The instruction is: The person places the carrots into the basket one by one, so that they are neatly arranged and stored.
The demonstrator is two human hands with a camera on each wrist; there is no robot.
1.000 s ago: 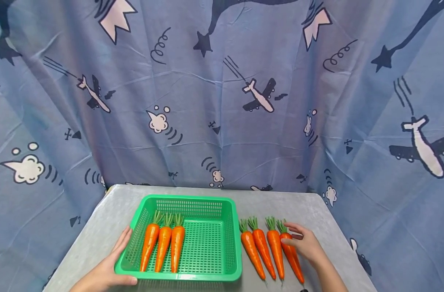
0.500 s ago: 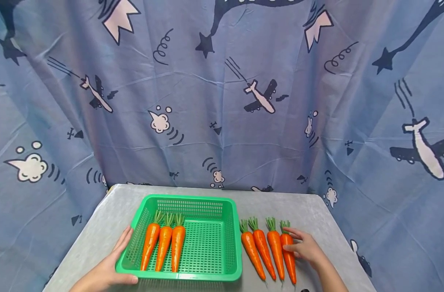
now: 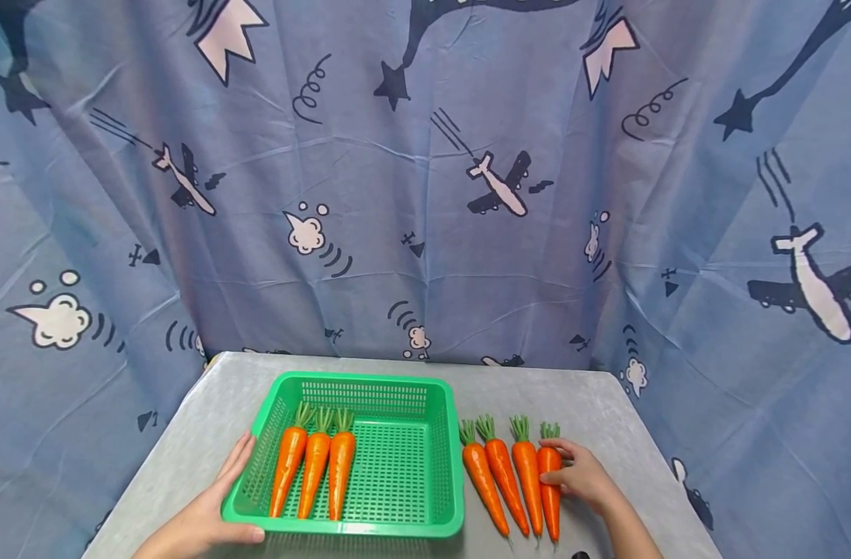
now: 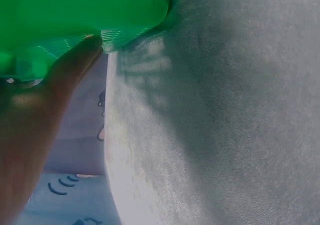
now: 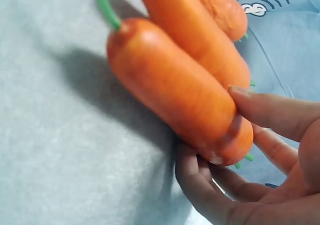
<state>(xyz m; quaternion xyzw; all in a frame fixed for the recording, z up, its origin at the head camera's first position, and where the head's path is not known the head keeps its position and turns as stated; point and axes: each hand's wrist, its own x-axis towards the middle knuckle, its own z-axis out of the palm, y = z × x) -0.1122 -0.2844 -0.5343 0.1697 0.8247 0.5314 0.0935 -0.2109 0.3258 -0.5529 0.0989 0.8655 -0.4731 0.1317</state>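
Note:
My left hand [image 3: 205,516] rests against the left front corner of a green plastic basket [image 3: 397,528], fingers straight along its side and the thumb at the front. Three carrots [image 3: 314,473] with green tops lie side by side in the basket's left part. To the right of the basket, several more carrots [image 3: 486,485] lie on the table in a row. My right hand [image 3: 585,475] pinches the rightmost carrot [image 3: 550,512] near its thick end. In the right wrist view the thumb presses one side of this carrot [image 5: 175,92], with fingers curled at the other.
A grey-white cloth covers the table [image 3: 523,388]. A blue curtain [image 3: 425,248] printed with planes hangs behind and around it. A small dark object [image 3: 581,555] shows at the bottom edge, right of the carrots.
The rightmost carrot has swung from slanted to nearly upright in the head view, and its tip has moved left beside its neighbour. My right hand has taken hold of it. The left hand stays put.

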